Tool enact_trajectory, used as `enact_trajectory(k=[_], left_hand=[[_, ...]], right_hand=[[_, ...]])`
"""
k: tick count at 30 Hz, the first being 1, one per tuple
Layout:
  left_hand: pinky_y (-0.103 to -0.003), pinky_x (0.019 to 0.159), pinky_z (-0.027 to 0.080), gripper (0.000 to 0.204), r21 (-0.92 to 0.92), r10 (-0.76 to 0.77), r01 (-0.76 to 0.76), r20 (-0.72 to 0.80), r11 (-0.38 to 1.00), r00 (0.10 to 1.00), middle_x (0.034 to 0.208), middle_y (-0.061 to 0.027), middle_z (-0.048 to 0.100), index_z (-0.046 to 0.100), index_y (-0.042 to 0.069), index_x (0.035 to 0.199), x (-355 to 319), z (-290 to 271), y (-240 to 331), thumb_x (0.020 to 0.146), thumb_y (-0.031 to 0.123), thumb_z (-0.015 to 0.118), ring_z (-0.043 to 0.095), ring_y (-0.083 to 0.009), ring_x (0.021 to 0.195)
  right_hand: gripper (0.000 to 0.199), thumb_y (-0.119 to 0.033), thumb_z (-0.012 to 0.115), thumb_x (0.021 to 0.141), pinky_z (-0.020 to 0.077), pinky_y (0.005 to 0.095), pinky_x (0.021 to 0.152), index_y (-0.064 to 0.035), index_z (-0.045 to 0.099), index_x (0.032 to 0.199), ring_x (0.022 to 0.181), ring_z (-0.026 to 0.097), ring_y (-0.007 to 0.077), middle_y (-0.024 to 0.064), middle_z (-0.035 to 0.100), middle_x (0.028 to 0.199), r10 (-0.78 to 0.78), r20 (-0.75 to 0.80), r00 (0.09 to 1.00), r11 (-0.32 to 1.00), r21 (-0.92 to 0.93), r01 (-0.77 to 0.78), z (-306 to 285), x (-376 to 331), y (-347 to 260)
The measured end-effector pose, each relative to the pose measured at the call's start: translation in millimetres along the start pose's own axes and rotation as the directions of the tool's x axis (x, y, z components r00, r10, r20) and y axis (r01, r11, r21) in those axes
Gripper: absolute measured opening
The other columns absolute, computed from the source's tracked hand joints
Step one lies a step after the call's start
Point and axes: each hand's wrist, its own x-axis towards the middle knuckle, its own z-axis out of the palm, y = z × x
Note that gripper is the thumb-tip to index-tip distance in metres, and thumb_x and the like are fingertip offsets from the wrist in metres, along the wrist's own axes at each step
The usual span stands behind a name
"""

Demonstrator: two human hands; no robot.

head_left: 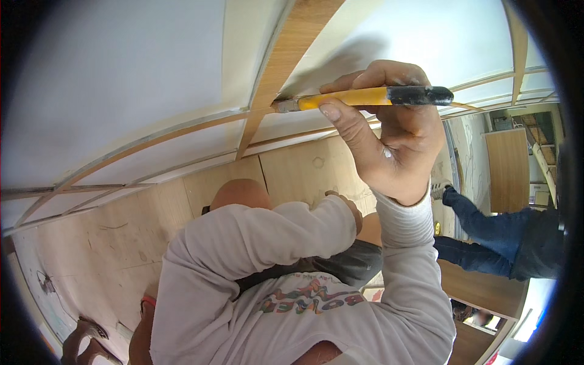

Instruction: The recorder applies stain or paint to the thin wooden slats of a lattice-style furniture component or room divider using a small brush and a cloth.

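My right hand (389, 131) is raised overhead, fingers curled tight in a closed grip, thumb stretched along the front, wrist bent back, sleeve at the wrist. My left arm is bent across my chest; my left hand (353, 210) is mostly hidden.

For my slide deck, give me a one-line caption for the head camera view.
Right hand holds a yellow-and-black utility knife against a wooden strip on a white panel.
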Motion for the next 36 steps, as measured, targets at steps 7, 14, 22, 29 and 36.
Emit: enact_trajectory(k=[7, 14, 22, 29, 36], left_hand=[[-0.049, 0.093, 0.040, 0.045, 0.009, -0.043, 0.043, -0.001, 0.999, 0.999, 0.124, -0.0016, 0.058, 0.063, 0.017, 0.115, -19, -10, 0, 0.071, 0.025, 0.073, 0.054, -0.0252, 0.115], [-0.047, 0.091, 0.042, 0.046, -0.037, -0.018, 0.017, 0.000, 0.999, 1.000, 0.123, -0.0012, 0.058, 0.062, 0.016, 0.115, 2, -1, -5, 0.071, 0.024, 0.073, 0.054, -0.0240, 0.114], [-0.047, 0.086, 0.046, 0.041, -0.022, 0.002, -0.002, -0.009, 1.000, 1.000, 0.119, -0.0005, 0.060, 0.066, 0.018, 0.110, -9, -3, -1, 0.070, 0.024, 0.074, 0.057, -0.0246, 0.110], [-0.043, 0.079, 0.049, 0.038, 0.069, -0.032, 0.033, -0.012, 0.997, 0.999, 0.111, -0.0025, 0.064, 0.067, 0.014, 0.104, 4, 4, 0, 0.068, 0.021, 0.073, 0.061, -0.0220, 0.103], [-0.042, 0.078, 0.048, 0.033, 0.033, -0.027, 0.029, -0.043, 0.999, 0.999, 0.107, -0.0070, 0.063, 0.064, 0.011, 0.103, 8, 10, -3, 0.071, 0.020, 0.069, 0.061, -0.0247, 0.100]], right_hand=[[0.032, 0.011, 0.065, 0.074, 0.0484, 0.0279, 0.077, 0.0019, 0.049, 0.099, 0.085, 0.061, 0.0172, 0.0087, 0.058, 0.087, 0.114, -0.131, 0.985, 0.959, -0.245, -0.144, -21, -10, -9], [0.032, 0.010, 0.067, 0.074, 0.0483, 0.0278, 0.076, 0.0031, 0.050, 0.100, 0.083, 0.061, 0.0180, 0.0108, 0.058, 0.088, -0.018, -0.052, 0.998, 0.944, -0.330, -0.001, -4, -14, -10], [0.030, 0.007, 0.069, 0.073, 0.0492, 0.0280, 0.071, 0.0015, 0.052, 0.096, 0.080, 0.062, 0.0191, 0.0100, 0.058, 0.087, -0.019, -0.143, 0.990, 0.994, -0.114, 0.003, -10, -17, -3], [0.026, 0.006, 0.069, 0.074, 0.0509, 0.0272, 0.073, 0.0036, 0.051, 0.092, 0.082, 0.063, 0.0188, 0.0111, 0.057, 0.092, -0.082, -0.135, 0.987, 0.996, -0.026, 0.079, -9, -19, 6], [0.029, 0.008, 0.069, 0.071, 0.0511, 0.0268, 0.074, 0.0030, 0.053, 0.094, 0.079, 0.064, 0.0178, 0.0102, 0.059, 0.088, 0.024, -0.064, 0.998, 0.982, 0.186, -0.012, 2, -7, 7]])
